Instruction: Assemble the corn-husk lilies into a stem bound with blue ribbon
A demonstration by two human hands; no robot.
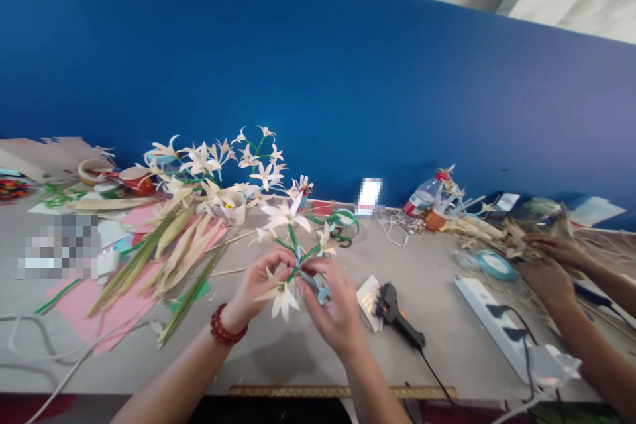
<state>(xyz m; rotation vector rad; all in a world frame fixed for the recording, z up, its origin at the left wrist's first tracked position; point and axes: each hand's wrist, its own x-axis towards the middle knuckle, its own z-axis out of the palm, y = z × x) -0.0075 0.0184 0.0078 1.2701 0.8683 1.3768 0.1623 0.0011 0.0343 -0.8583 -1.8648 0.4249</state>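
Yellow ruler-like strip [342,392] on grey table [432,271] edge; black glue gun [403,324] right. Left hand [265,279] and right hand [332,301], fingers pinched on splayed, green-stemmed spray of white pointed-petal flowers [287,217], held above table. Dry beige husks [185,257] left; white flower cluster [201,160] beyond.

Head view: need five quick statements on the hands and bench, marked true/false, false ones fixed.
1. The left hand and right hand both hold the flower spray. True.
2. The beaded bracelet is on the right wrist. False: it is on the left.
3. The glue gun lies right of both those hands. True.
4. The power strip lies left of the glue gun. False: right of it.
5. Another person's hands are at far right. True.
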